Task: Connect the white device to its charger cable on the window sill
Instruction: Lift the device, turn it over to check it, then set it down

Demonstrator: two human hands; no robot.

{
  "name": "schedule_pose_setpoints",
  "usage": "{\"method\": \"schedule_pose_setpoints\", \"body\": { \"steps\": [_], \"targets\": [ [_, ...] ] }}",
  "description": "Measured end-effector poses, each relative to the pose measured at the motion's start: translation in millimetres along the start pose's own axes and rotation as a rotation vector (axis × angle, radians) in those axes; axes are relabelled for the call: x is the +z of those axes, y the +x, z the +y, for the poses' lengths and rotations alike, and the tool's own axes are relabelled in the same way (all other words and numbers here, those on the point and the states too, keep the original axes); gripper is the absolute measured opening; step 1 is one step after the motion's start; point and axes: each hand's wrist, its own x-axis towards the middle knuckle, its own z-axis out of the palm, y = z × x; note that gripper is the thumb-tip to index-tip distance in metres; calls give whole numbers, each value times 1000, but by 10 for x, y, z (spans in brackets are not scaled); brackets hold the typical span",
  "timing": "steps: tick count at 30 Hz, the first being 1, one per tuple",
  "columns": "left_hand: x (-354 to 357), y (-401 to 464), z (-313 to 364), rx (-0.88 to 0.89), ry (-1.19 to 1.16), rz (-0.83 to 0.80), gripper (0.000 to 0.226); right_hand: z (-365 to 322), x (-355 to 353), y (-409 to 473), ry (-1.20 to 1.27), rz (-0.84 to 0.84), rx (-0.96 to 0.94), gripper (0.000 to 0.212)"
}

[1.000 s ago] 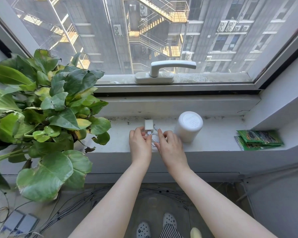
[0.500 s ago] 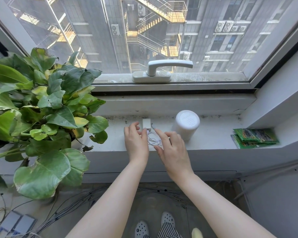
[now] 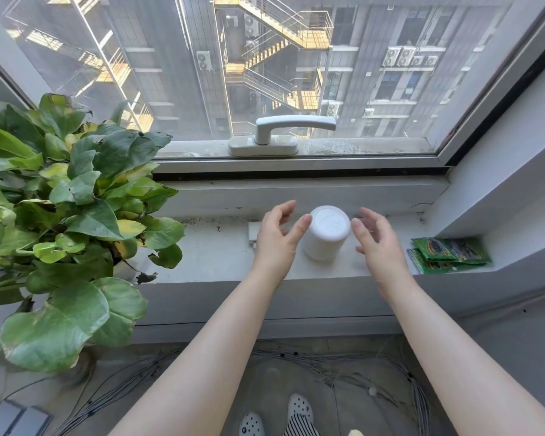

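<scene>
A white cylindrical device [image 3: 326, 236] stands upright on the window sill [image 3: 214, 256]. My left hand [image 3: 277, 239] is open just left of it, thumb tip close to the device's top rim. My right hand [image 3: 376, 239] is open just right of it, fingers spread, a small gap from the device. A white charger block [image 3: 253, 231] lies on the sill behind my left hand, mostly hidden. The cable is hidden by my left hand.
A large leafy potted plant [image 3: 66, 215] fills the left side and overhangs the sill. Green packets [image 3: 447, 254] lie at the sill's right end. A window handle [image 3: 283, 133] sits behind. Many wires [image 3: 343, 366] run along the floor below.
Both hands have left the charger block and cable and shifted right to flank the white device. The view has moved closer.
</scene>
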Motion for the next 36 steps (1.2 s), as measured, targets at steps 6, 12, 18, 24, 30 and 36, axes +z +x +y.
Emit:
{"method": "schedule_pose_setpoints", "body": {
  "steps": [6,12,18,24,30,36],
  "targets": [
    [266,68,31,-132,-41,-56,53,-73,99,67,236,-128,242,41],
    [311,83,-40,-190,-92,-45,44,-24,107,118,213,-166,271,37],
    [289,68,-12,-169,-144,-108,37,-26,97,118,208,-178,251,34],
    [237,76,24,-174,-125,-150,39,-44,82,133,195,-184,240,32],
    [145,90,82,-153,-83,-248,52,-177,30,167,93,-213,220,31],
    [112,151,125,-185,-53,-186,46,-258,-62,133,-13,-360,186,37]
  ]
}}
